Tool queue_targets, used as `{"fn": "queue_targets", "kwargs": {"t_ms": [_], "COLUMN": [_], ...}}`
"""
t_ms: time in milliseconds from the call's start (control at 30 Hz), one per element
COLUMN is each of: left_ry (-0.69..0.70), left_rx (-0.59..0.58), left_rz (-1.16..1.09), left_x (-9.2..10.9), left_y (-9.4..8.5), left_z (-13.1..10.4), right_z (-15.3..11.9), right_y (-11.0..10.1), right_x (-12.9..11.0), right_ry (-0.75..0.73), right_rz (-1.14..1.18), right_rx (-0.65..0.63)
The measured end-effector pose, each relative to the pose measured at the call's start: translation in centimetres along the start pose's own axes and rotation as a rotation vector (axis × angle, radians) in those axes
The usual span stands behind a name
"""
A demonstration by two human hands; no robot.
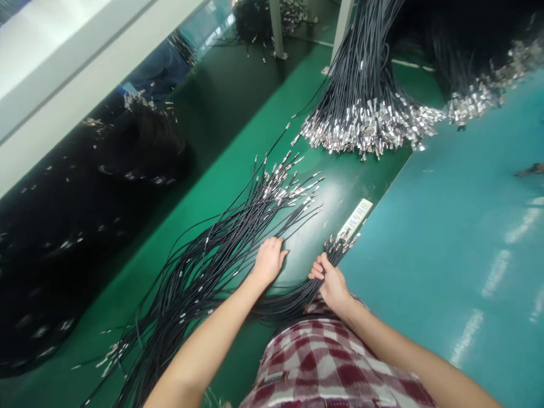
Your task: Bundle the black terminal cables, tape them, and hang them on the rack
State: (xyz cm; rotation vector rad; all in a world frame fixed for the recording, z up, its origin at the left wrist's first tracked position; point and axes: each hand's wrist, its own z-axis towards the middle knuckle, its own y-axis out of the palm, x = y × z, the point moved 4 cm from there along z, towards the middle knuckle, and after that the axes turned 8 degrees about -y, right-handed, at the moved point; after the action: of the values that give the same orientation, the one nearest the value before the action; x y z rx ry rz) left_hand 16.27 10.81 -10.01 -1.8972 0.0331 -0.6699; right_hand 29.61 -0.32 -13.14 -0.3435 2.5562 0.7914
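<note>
Black cables (229, 226) with silver metal terminals lie loosely in a long spread on the green surface. My left hand (270, 262) is over the near edge of this spread, its fingers curled down onto a few cables and the fingertips hidden. To its right, my right hand (334, 283) is wrapped round a gathered bunch of black cables (293, 300), just below their terminals. That bunch bends back to the left under my left forearm. The terminal ends in my right hand point up and away from me.
A thick hanging bundle of black cables (369, 62) fans out at the back, with a darker bundle (471, 85) to its right. More cables (140, 136) lie in shadow at left, beyond a white frame bar (85, 68). A white label (359, 214) sticks near the green surface's edge.
</note>
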Motion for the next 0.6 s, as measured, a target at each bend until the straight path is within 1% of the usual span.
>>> {"fn": "queue_targets", "kwargs": {"t_ms": [33,67,100,133,200,267,300,333,367,400,433,500,533,567,600], "left_ry": [-0.020,-0.032,-0.034,-0.024,0.018,0.039,0.038,0.027,0.006,-0.021,-0.050,-0.115,-0.143,-0.165,-0.181], "left_rx": [0.003,-0.006,-0.020,-0.041,-0.122,-0.244,-0.306,-0.346,-0.347,-0.300,-0.216,-0.011,0.055,0.081,0.074], "left_rz": [0.066,0.102,0.103,0.071,-0.031,-0.122,-0.157,-0.184,-0.201,-0.202,-0.176,-0.055,0.016,0.078,0.125], "left_x": [0.1,0.3,0.7,1.1,2.1,3.1,3.4,3.5,3.4,3.0,2.2,0.3,-0.6,-1.4,-2.1], "left_y": [0.3,0.6,0.8,1.0,1.2,1.4,1.5,1.6,1.6,1.4,1.0,-0.1,-0.5,-0.8,-1.0], "left_z": [1.3,2.0,1.9,1.1,-1.9,-5.3,-6.5,-7.0,-6.9,-6.1,-4.7,-1.0,0.8,2.5,3.7], "right_z": [0.2,0.3,0.3,0.4,0.3,0.2,0.2,0.1,0.1,0.2,0.2,0.3,0.4,0.5,0.6], "right_y": [0.1,0.3,0.4,0.6,0.7,0.3,-0.1,-0.5,-1.0,-1.4,-1.7,-1.9,-1.8,-1.5,-1.3], "right_x": [-0.1,-0.2,-0.3,-0.4,-0.5,-0.5,-0.4,-0.4,-0.3,-0.3,-0.4,-0.4,-0.4,-0.5,-0.5], "right_ry": [-0.008,-0.016,-0.022,-0.024,-0.017,-0.011,-0.004,0.009,0.025,0.039,0.053,0.082,0.096,0.109,0.121], "right_rz": [-0.021,-0.045,-0.067,-0.087,-0.123,-0.155,-0.177,-0.203,-0.226,-0.241,-0.244,-0.214,-0.185,-0.155,-0.127], "right_rx": [0.004,0.007,0.009,0.007,-0.010,-0.021,-0.022,-0.015,-0.005,0.000,-0.002,-0.042,-0.075,-0.107,-0.126]}}
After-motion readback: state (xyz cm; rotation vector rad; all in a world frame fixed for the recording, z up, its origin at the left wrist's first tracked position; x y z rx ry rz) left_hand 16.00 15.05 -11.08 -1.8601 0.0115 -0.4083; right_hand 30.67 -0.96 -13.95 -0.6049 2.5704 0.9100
